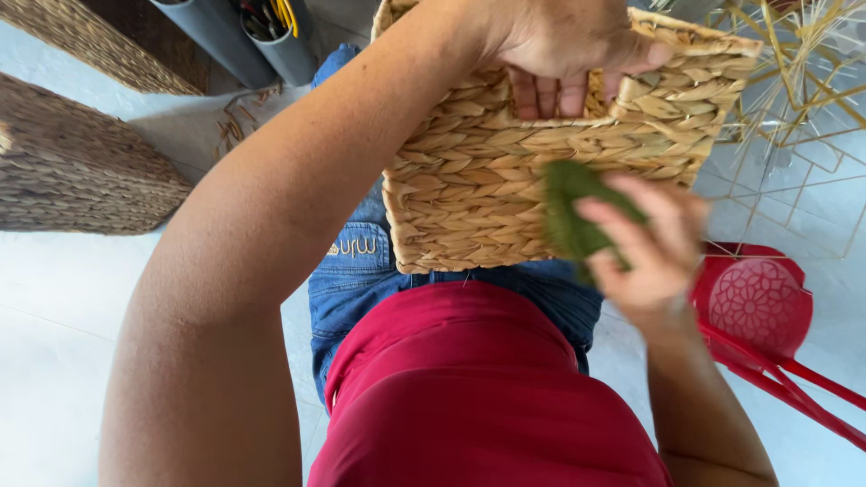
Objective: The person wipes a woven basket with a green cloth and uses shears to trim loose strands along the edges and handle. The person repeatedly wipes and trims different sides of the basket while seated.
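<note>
Basket (469, 180) of pale woven straw rests on my lap, tipped up against my jeans (356, 280), its side wall facing me. My left hand (564, 45) grips it at the top: the fingers (546, 95) poke through the handle slot in the wall and curl round the rim, closed tight on the weave. My right hand (654, 252) holds a green pad (577, 212), fingers pinched shut around it, pressed against the lower right part of the basket's wall; the hand and pad are blurred. Below the basket is my red shirt (478, 397). To my right, near my right wrist, stands a red plastic stool (762, 311) on the pale floor (54, 316). Beyond it lies a gold wire frame (803, 180). On my left sit darker woven baskets (72, 171), and grey tubes (257, 36) stand near the top edge.
</note>
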